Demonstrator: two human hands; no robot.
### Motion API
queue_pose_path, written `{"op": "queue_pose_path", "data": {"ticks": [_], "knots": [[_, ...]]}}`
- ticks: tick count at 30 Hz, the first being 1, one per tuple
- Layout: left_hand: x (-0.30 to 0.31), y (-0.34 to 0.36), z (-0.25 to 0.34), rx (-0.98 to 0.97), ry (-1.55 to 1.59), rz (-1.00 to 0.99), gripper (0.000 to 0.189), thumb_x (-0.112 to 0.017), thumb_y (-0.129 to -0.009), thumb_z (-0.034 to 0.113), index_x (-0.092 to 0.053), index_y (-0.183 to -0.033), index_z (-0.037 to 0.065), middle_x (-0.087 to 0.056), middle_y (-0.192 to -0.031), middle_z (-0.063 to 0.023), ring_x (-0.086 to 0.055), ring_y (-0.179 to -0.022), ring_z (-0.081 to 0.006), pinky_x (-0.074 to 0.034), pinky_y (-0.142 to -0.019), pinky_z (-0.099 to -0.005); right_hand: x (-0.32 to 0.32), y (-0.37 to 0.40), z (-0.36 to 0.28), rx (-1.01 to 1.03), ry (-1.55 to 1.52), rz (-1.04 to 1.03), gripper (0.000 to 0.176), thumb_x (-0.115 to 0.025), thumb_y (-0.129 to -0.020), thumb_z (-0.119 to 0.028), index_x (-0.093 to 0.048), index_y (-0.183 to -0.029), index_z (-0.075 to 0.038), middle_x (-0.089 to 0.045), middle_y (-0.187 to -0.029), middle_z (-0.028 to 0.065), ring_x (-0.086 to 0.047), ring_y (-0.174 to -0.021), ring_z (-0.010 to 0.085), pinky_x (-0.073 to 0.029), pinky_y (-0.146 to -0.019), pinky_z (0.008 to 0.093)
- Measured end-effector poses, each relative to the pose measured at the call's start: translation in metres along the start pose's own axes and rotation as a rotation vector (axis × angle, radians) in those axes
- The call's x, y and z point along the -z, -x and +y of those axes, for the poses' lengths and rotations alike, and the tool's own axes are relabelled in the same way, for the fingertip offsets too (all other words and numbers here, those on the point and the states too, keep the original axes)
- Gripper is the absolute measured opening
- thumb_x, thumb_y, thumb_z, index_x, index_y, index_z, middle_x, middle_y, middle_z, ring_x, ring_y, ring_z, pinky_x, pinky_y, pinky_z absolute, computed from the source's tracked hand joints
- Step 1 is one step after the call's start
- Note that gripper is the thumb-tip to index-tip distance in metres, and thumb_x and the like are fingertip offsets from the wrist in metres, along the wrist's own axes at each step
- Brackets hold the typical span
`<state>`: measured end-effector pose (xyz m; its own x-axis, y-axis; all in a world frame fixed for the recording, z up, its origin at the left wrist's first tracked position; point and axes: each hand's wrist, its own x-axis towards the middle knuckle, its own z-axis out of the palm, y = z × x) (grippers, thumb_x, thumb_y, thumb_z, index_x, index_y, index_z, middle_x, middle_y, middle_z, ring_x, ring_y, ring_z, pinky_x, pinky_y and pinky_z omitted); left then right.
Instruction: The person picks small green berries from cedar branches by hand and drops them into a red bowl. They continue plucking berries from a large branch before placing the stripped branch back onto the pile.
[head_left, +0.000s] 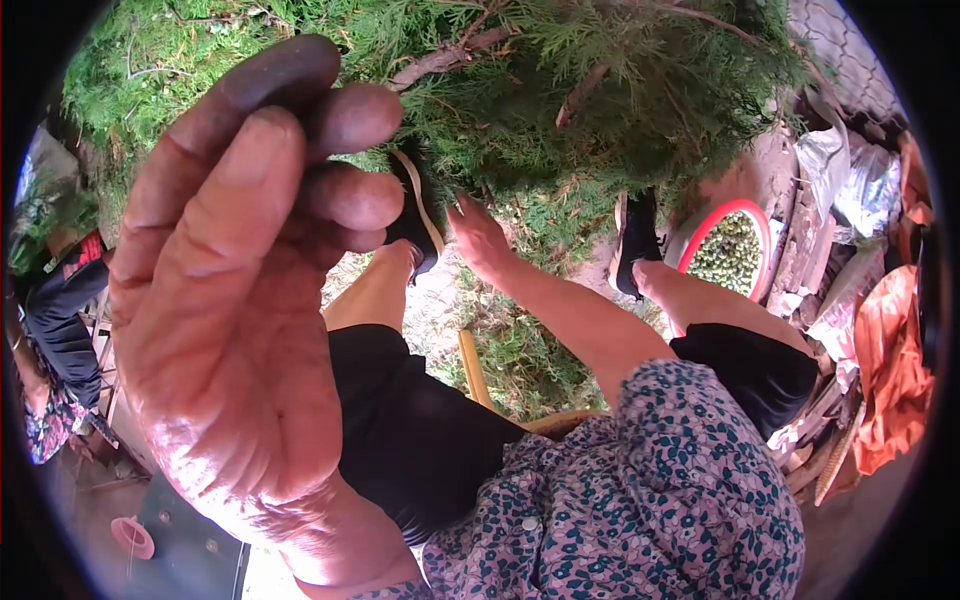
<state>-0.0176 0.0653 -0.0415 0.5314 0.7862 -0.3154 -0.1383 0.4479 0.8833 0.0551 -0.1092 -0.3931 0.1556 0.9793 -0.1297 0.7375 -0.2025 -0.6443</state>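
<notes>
My left hand (240, 290) is raised close to the camera, palm in view. Its fingers are loosely curled, the thumb lies in front of them, and no object shows in it; the fingertips are darkened. Lower down, between my knees, my right hand (480, 240) reaches to the near edge of the cut evergreen branches (620, 110). Its small fingers look slightly apart, with nothing visible in them. Loose green sprigs (535, 360) lie on the ground below it.
A red-rimmed basin (683, 262) of small green pieces stands beside my right foot. Plastic bags (865, 185), an orange cloth (890, 370) and wood pieces are at right. Another person's dark-clothed leg (65, 320) is at far left. A yellow bar (474, 368) lies between my legs.
</notes>
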Motion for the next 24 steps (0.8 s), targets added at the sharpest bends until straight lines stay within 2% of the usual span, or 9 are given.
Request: {"op": "queue_pose_path", "data": {"ticks": [2, 4, 6, 8, 10, 12, 14, 16, 24], "knots": [[0.004, -0.001, 0.001, 0.002, 0.003, -0.017, 0.035, -0.048, -0.087, 0.008, -0.043, -0.118, -0.008, -0.052, -0.101, -0.0147, -0.049, -0.075, -0.0141, -0.04, -0.067, -0.0247, 0.008, -0.032, -0.016, -0.166, 0.482, 0.003, 0.041, -0.048, -0.074, 0.005, -0.046, -0.114, 0.005, -0.039, -0.125, 0.0229, -0.046, -0.108, 0.0329, -0.047, -0.086, 0.0352], [0.006, 0.0, 0.003, -0.025, 0.056, -0.119, 0.035, -0.047, -0.088, 0.007, -0.042, -0.118, -0.009, -0.05, -0.103, -0.0149, -0.049, -0.081, -0.0144, -0.04, -0.067, -0.025, -0.012, -0.018, -0.01, -0.155, 0.518, -0.085, 0.039, -0.048, -0.075, -0.003, -0.048, -0.113, 0.004, -0.038, -0.126, 0.0211, -0.045, -0.108, 0.0343, -0.045, -0.087, 0.0365], [-0.002, 0.003, 0.002, -0.048, 0.072, -0.029, 0.035, -0.047, -0.088, 0.007, -0.042, -0.118, -0.009, -0.049, -0.104, -0.0145, -0.048, -0.084, -0.0149, -0.04, -0.067, -0.0248, -0.035, 0.002, -0.002, -0.141, 0.559, -0.17, 0.038, -0.047, -0.077, -0.012, -0.05, -0.112, 0.002, -0.038, -0.127, 0.0194, -0.045, -0.108, 0.0356, -0.044, -0.088, 0.0378], [0.0, 0.005, 0.001, -0.068, 0.092, 0.059, 0.034, -0.046, -0.088, 0.006, -0.041, -0.118, -0.009, -0.048, -0.106, -0.0141, -0.047, -0.087, -0.0155, -0.041, -0.068, -0.0246, -0.05, 0.026, 0.002, -0.11, 0.241, -0.148, 0.034, -0.052, -0.075, -0.014, -0.055, -0.105, 0.001, -0.042, -0.122, 0.0176, -0.047, -0.106, 0.0329, -0.048, -0.081, 0.037], [0.008, 0.006, 0.001, -0.029, 0.058, -0.062, 0.034, -0.046, -0.088, 0.004, -0.041, -0.118, -0.01, -0.047, -0.108, -0.0128, -0.045, -0.093, -0.0166, -0.041, -0.068, -0.0246, -0.027, 0.031, -0.008, -0.205, 0.045, -0.295, 0.028, -0.055, -0.074, -0.015, -0.058, -0.097, 0.0, -0.046, -0.116, 0.0176, -0.05, -0.102, 0.0305, -0.05, -0.075, 0.0353], [0.006, 0.009, 0.0, -0.062, 0.081, -0.01, 0.034, -0.045, -0.088, 0.004, -0.041, -0.118, -0.01, -0.047, -0.108, -0.0126, -0.045, -0.093, -0.0169, -0.041, -0.068, -0.0245, 0.011, 0.025, -0.029, -0.255, -0.103, -0.489, 0.023, -0.057, -0.073, -0.015, -0.059, -0.091, -0.001, -0.049, -0.112, 0.018, -0.051, -0.1, 0.0286, -0.05, -0.075, 0.0342], [0.009, 0.01, -0.001, -0.093, 0.103, 0.046, 0.033, -0.045, -0.088, 0.005, -0.041, -0.118, -0.01, -0.047, -0.108, -0.0124, -0.045, -0.093, -0.0172, -0.041, -0.068, -0.0245, 0.009, 0.014, -0.027, -0.286, -0.077, -0.445, 0.029, -0.054, -0.074, -0.013, -0.057, -0.1, 0.0, -0.048, -0.113, 0.0204, -0.051, -0.1, 0.0288, -0.048, -0.08, 0.033], [0.015, 0.009, -0.001, -0.093, 0.09, -0.024, 0.034, -0.045, -0.088, 0.005, -0.041, -0.118, -0.01, -0.047, -0.108, -0.0133, -0.045, -0.093, -0.017, -0.042, -0.069, -0.0248, -0.01, -0.005, -0.007, -0.004, 0.447, 0.077, 0.044, -0.054, -0.073, -0.005, -0.045, -0.115, 0.004, -0.046, -0.115, 0.0197, -0.05, -0.102, 0.028, -0.046, -0.086, 0.0336], [0.016, 0.009, 0.005, -0.039, 0.055, -0.053, 0.035, -0.046, -0.088, 0.006, -0.04, -0.119, -0.01, -0.047, -0.107, -0.0134, -0.045, -0.093, -0.0163, -0.042, -0.069, -0.0242, -0.01, 0.019, -0.001, -0.211, 0.539, -0.105, 0.047, -0.054, -0.076, -0.007, -0.041, -0.119, 0.007, -0.038, -0.122, 0.0228, -0.039, -0.114, 0.0332, -0.035, -0.097, 0.0445]]}}
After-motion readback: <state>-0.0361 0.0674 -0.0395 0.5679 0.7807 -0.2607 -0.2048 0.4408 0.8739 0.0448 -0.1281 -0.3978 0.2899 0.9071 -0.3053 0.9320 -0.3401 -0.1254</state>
